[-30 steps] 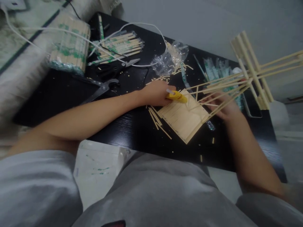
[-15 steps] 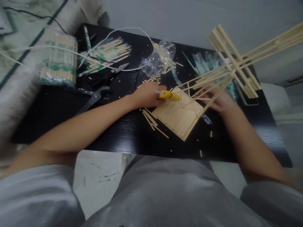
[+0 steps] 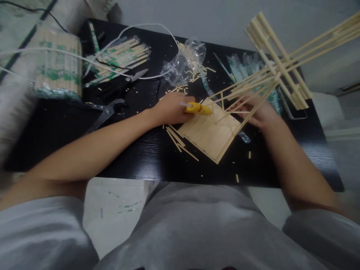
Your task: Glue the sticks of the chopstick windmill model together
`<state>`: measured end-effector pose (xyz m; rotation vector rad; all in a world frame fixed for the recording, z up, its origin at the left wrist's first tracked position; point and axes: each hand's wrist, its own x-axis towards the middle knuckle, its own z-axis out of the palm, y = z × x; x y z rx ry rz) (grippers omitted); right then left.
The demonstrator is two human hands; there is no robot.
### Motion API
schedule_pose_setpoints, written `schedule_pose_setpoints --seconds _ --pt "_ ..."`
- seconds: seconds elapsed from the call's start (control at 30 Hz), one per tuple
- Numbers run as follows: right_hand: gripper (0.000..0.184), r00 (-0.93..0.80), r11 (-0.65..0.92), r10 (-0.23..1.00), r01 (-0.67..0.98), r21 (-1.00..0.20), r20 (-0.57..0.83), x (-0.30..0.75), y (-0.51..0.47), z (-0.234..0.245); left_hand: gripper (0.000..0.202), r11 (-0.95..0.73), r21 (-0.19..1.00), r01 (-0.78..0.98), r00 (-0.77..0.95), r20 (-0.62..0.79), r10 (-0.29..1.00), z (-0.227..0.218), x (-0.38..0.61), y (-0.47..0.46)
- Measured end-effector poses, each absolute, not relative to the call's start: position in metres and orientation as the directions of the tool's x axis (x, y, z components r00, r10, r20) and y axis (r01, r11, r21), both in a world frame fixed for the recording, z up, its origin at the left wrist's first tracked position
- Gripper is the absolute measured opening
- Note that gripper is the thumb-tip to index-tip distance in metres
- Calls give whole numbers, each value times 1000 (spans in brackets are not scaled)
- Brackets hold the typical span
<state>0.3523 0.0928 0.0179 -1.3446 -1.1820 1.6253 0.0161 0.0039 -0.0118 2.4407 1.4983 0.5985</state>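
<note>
My left hand (image 3: 172, 108) is closed around a yellow hot glue gun (image 3: 199, 108). A pale glue stick pokes from the gun's back end, and its nozzle points right, at the thin struts of a wooden stick model (image 3: 274, 71). The model has a long frame of chopsticks with crossed pieces, joined to a flat board of sticks (image 3: 209, 135) lying on the table. Behind the slanting struts, my right hand (image 3: 257, 108) has its fingers bent around the model's thin sticks. Those struts partly cover its fingertips.
On the black table (image 3: 146, 157) lie two pairs of scissors (image 3: 105, 112), wrapped chopsticks (image 3: 123, 60), crumpled clear plastic (image 3: 182, 67) and cut stick pieces (image 3: 177, 138). A large chopstick pack (image 3: 59, 67) sits at the left. A white cable (image 3: 92, 58) loops across. Green-white wrappers (image 3: 244, 69) lie behind the model.
The whole view has shifted slightly, so things appear a little farther left and higher. Both hands keep nearly the same places at the glue gun and the model.
</note>
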Motion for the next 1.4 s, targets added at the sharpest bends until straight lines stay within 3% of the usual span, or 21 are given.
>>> schedule_pose_setpoints --seconds 0.33,1.07,1.27,1.4 --pt "18 -353 -241 903 53 -969 -244 377 114 -7 31 -462 343 818 412 211 886 -5 18 1" --pt "29 -354 -282 897 6 -960 -265 376 113 -4 31 -470 336 816 419 215 882 -4 18 2" --pt "14 -352 -266 899 34 -963 -260 381 117 -8 28 -486 337 807 423 244 872 -3 19 1" --pt "14 -366 -260 895 40 -965 -256 383 119 -10 33 -454 334 826 407 204 890 -3 20 1"
